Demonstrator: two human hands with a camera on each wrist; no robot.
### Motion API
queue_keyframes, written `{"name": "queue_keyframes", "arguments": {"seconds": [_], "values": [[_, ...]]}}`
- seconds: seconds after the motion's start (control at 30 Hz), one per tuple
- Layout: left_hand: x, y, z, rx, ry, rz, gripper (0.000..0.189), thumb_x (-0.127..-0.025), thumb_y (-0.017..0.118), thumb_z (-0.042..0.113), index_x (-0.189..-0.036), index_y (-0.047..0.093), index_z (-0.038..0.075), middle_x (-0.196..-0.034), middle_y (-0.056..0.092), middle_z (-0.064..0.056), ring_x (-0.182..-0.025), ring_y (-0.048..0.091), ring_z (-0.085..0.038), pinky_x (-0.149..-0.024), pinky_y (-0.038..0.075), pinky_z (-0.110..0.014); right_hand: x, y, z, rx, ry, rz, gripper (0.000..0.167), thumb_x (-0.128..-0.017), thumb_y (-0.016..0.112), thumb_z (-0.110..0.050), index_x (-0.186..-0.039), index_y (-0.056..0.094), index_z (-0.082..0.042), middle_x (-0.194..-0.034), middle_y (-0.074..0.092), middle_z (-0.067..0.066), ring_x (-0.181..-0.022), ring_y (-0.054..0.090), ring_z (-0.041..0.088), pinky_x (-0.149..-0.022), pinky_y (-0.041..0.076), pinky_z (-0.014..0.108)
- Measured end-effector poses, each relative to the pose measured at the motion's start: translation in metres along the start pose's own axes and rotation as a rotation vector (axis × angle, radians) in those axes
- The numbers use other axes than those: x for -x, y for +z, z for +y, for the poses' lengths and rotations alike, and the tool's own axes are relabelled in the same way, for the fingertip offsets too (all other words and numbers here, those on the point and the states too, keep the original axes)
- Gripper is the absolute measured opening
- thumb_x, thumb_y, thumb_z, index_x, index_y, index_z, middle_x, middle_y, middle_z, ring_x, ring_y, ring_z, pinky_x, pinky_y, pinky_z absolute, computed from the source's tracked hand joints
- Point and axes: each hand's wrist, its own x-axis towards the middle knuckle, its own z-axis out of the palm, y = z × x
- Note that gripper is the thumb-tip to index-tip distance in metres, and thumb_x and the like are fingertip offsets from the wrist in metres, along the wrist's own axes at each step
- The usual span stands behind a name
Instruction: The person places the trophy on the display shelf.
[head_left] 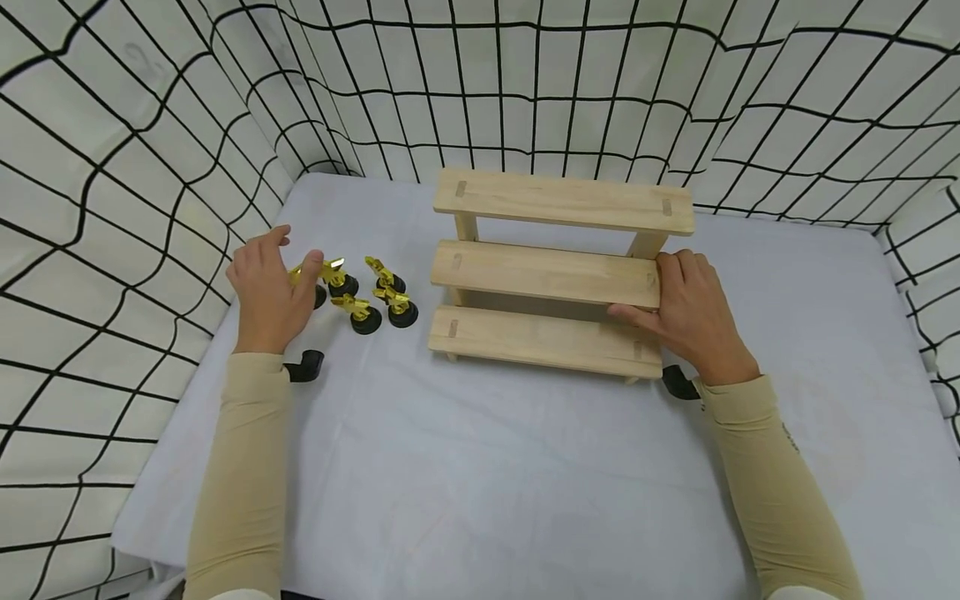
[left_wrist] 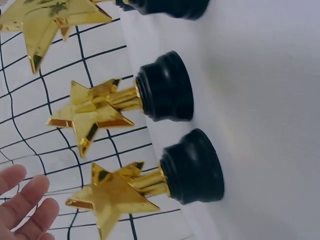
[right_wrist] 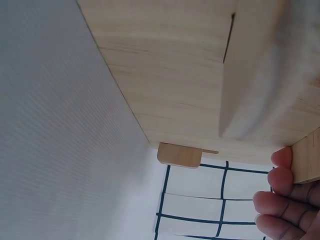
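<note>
A three-tier wooden step shelf [head_left: 546,268] stands on the white cloth. My right hand [head_left: 697,312] grips the right end of its middle tier, thumb along the front edge and fingers at the end; the right wrist view shows those fingertips [right_wrist: 281,180] against the wood. My left hand [head_left: 270,292] is at the left with fingers spread, beside several small gold star trophies [head_left: 360,315] on round black bases. Its thumb partly hides the leftmost trophy [head_left: 319,296]. In the left wrist view, the fingers [left_wrist: 32,205] are apart from an upright star trophy [left_wrist: 117,192].
White cloth [head_left: 480,483] covers the table. Black wire mesh panels [head_left: 525,100] rise behind it and along the left [head_left: 97,250] and right sides. A small black piece [head_left: 306,367] juts from each wrist by the sleeve cuff.
</note>
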Motion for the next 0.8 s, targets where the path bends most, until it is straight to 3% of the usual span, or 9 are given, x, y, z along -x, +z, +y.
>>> {"name": "queue_keyframes", "arguments": {"seconds": [0.17,0.33,0.6,0.8], "values": [[0.003,0.001,-0.013,0.020,-0.017,0.012,0.078,-0.104,0.043,0.060,-0.150,0.040,-0.003,-0.138,0.049,-0.030,-0.130,0.037,-0.049,-0.116,0.020,-0.066,0.001,0.000,0.000,-0.008,0.004,0.003,0.110,-0.086,0.032,-0.092,-0.105,0.054,0.013,-0.086,0.051,0.025,-0.073,0.046,0.040,-0.064,0.041,0.048],[0.007,0.003,-0.024,0.058,-0.043,0.013,0.071,-0.103,0.051,0.051,-0.150,0.040,-0.002,-0.136,0.049,-0.030,-0.126,0.037,-0.048,-0.111,0.023,-0.062,0.001,-0.001,0.000,-0.014,0.008,-0.003,0.108,-0.086,0.037,-0.091,-0.107,0.054,0.014,-0.087,0.051,0.026,-0.074,0.047,0.041,-0.065,0.041,0.049],[0.010,0.007,-0.030,0.196,-0.147,-0.035,0.079,-0.091,0.079,0.027,-0.155,0.036,0.008,-0.140,0.051,-0.018,-0.129,0.042,-0.031,-0.107,0.035,-0.050,0.001,0.000,0.001,-0.017,0.008,0.002,0.109,-0.086,0.036,-0.091,-0.108,0.054,0.014,-0.088,0.051,0.026,-0.074,0.047,0.041,-0.065,0.041,0.049],[0.013,0.010,-0.036,0.271,-0.212,-0.063,0.082,-0.087,0.084,0.019,-0.154,0.037,0.018,-0.139,0.052,-0.017,-0.126,0.046,-0.020,-0.106,0.036,-0.035,0.002,0.003,0.003,-0.022,0.006,0.008,0.108,-0.086,0.037,-0.091,-0.108,0.054,0.013,-0.087,0.051,0.025,-0.074,0.046,0.039,-0.066,0.040,0.048]]}}
